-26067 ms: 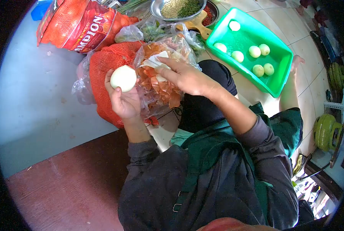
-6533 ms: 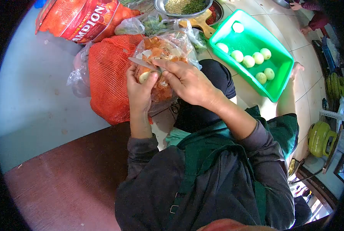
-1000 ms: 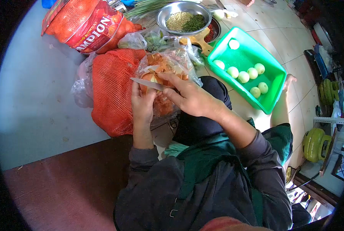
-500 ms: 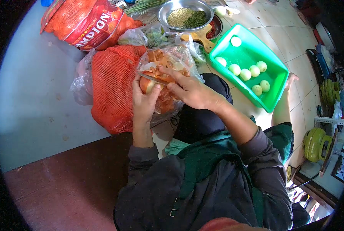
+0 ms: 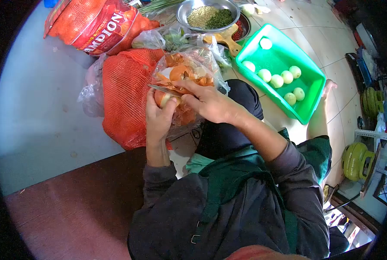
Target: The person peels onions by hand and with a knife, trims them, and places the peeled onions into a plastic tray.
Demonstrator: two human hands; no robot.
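Observation:
My left hand [image 5: 159,119] is closed round an onion [image 5: 160,99] that still wears part of its brown skin, with a pale patch showing. Closed on a knife [image 5: 164,90], my right hand [image 5: 211,103] lays the blade across the top of that onion. Just beyond both hands lies a clear plastic bag [image 5: 204,65] with loose brown onion skins [image 5: 180,73] on it. The knife's handle is hidden inside my right hand. To the left of my left hand slumps a red mesh sack [image 5: 126,95].
A green basin [image 5: 307,116] on the tiled floor holds several peeled onions [image 5: 276,81]. Farther off stand a metal bowl [image 5: 182,18] of chopped greens, a wooden board [image 5: 228,40] and a full printed onion sack [image 5: 102,30]. A green gas cylinder [image 5: 354,161] is at the right.
Both hands have shifted slightly left and down with the onion and knife. A larger curl of skin now shows above the blade.

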